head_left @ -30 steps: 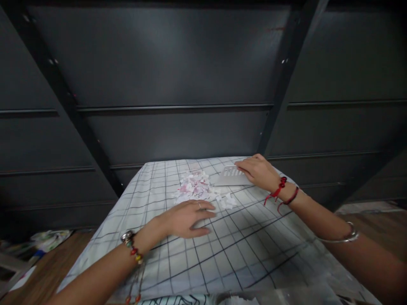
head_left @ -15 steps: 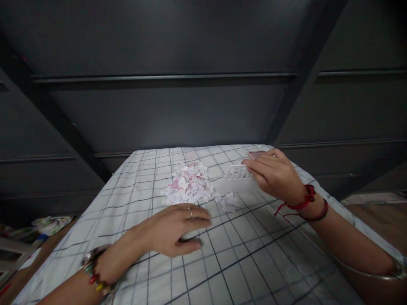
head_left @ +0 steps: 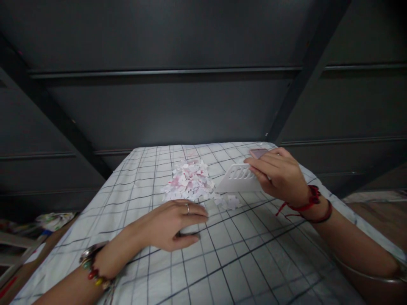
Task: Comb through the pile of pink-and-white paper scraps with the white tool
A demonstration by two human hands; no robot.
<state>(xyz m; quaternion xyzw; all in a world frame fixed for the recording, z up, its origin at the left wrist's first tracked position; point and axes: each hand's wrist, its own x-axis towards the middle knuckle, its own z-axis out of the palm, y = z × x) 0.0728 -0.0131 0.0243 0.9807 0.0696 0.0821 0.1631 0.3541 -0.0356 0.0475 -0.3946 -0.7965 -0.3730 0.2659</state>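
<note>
A heap of torn paper scraps [head_left: 190, 180], white with pink and red patches, lies on the checked cloth. A smaller cluster of white scraps [head_left: 229, 202] lies at its right front. My left hand [head_left: 176, 224] rests palm down just in front of the heap, fingers stretched and thumb apart, holding nothing. My right hand [head_left: 277, 173] is closed on a white slotted scraper [head_left: 238, 184], whose left end stands beside the heap. A flat pinkish piece [head_left: 257, 153] shows behind my right fingers; I cannot tell whether I hold it.
The white checked cloth [head_left: 210, 262] covers the table up to a dark panelled wall [head_left: 171, 110] at the far edge. At the lower left, below the table, are a pale frame [head_left: 17, 239] and a crumpled patterned item [head_left: 54, 221].
The view has shifted slightly. My left hand has drawn a little left and up in the picture. The right hand keeps hold of the scraper, turned slightly, with more of its slots showing.
</note>
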